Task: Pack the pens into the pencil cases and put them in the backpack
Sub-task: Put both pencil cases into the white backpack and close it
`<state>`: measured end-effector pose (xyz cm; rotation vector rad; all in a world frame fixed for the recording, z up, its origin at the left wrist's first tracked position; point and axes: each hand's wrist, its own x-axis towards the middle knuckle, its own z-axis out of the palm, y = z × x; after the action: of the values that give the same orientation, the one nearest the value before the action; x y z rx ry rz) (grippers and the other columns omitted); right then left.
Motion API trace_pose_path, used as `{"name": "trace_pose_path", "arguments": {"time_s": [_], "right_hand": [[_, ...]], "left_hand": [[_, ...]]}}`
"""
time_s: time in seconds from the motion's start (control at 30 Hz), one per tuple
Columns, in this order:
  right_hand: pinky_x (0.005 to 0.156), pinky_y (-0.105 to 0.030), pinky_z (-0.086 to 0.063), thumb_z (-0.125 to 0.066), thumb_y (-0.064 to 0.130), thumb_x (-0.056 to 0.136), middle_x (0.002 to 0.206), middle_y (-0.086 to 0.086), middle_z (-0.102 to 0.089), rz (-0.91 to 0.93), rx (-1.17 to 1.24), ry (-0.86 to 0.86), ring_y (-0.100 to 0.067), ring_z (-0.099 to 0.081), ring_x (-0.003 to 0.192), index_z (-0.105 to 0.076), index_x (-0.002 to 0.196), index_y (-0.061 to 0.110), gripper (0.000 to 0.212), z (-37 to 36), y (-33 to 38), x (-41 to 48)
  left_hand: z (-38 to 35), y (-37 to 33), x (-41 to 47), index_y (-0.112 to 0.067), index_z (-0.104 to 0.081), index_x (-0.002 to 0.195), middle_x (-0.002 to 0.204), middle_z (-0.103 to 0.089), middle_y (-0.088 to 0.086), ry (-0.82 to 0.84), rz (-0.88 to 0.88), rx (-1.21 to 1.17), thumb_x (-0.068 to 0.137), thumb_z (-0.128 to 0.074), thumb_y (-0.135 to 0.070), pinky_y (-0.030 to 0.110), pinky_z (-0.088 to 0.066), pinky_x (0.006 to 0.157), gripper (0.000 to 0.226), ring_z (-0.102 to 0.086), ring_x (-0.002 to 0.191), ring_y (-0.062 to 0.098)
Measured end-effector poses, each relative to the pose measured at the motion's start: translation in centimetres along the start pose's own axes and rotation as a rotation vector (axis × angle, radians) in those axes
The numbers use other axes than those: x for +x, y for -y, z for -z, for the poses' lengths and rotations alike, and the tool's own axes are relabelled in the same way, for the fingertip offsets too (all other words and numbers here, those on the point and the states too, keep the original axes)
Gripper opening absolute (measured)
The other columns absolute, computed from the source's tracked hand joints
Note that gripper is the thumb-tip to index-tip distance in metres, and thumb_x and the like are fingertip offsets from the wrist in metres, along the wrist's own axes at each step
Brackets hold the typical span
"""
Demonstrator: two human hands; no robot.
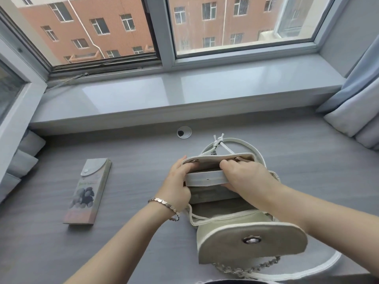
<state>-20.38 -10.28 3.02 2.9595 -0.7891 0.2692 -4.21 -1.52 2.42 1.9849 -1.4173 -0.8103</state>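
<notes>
One cream leather backpack (pixel 252 240) lies on the grey wood-grain desk (pixel 133 160), flap thrown open toward six o'clock. Two hands meet at its mouth: the left hand (pixel 177 181) clasps the left end of a flat grey rectangular pencil case (pixel 204 178), and the right hand (pixel 246 175) grasps its right end. The case is partly inside the opening. A second, picture-printed pencil case (pixel 88 191) rests at nine o'clock, well apart.

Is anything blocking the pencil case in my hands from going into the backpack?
Nothing visible does. The flap of the backpack lies folded back toward you, the mouth gapes open, and the pencil case, gripped by left hand and right hand, sits at it.
</notes>
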Motion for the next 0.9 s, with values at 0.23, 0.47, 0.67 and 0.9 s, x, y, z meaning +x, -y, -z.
{"name": "trace_pose_path", "arguments": {"time_s": [0.23, 0.47, 0.67, 0.9], "right_hand": [[0.05, -0.023, -0.047, -0.082, 0.033, 0.048, 0.064, 0.001, -0.066, -0.106, -0.183, 0.15, -0.018, -0.064, 0.06, -0.069, 0.074, 0.017, 0.033, -2.2, 1.5, 0.3], [0.094, -0.038, -0.041, -0.048, 0.032, 0.09, 0.123, -0.006, -0.054, -0.084, 0.277, 0.262, -0.028, -0.047, 0.115, -0.046, 0.129, 0.017, 0.041, -2.8, 2.3, 0.5], [0.093, -0.033, -0.044, -0.043, 0.034, 0.092, 0.125, -0.004, -0.06, -0.295, 0.479, 0.419, -0.026, -0.053, 0.114, -0.057, 0.121, 0.026, 0.032, -5.2, 2.4, 3.0], [0.101, -0.036, -0.036, -0.029, 0.041, 0.096, 0.139, -0.004, -0.045, -0.339, 0.301, 0.558, -0.026, -0.042, 0.125, -0.04, 0.133, 0.023, 0.042, -7.4, 2.5, 5.1]], "left_hand": [[-0.6, -0.4, -0.5, -0.018, -0.048, 0.128, 0.15, -0.021, 0.003, 0.044, 0.017, -0.025, 0.067, -0.028, 0.023, -0.011, -0.007, 0.09, 0.076, -0.017, 0.139, 0.012], [-0.7, -0.4, -0.2, -0.013, -0.05, 0.126, 0.143, -0.033, 0.004, -0.027, 0.018, -0.078, 0.065, -0.027, 0.025, -0.011, -0.01, 0.089, 0.075, -0.022, 0.138, 0.011], [-2.1, -0.6, -1.0, -0.014, -0.046, 0.129, 0.148, -0.025, 0.004, -0.049, 0.0, -0.087, 0.061, -0.024, 0.023, 0.008, -0.017, 0.108, 0.081, -0.017, 0.131, -0.001], [-2.2, 0.1, 0.0, -0.015, -0.047, 0.128, 0.146, -0.027, 0.004, -0.06, 0.014, -0.094, 0.061, -0.025, 0.024, 0.025, -0.025, 0.109, 0.081, -0.021, 0.137, 0.011]]}}
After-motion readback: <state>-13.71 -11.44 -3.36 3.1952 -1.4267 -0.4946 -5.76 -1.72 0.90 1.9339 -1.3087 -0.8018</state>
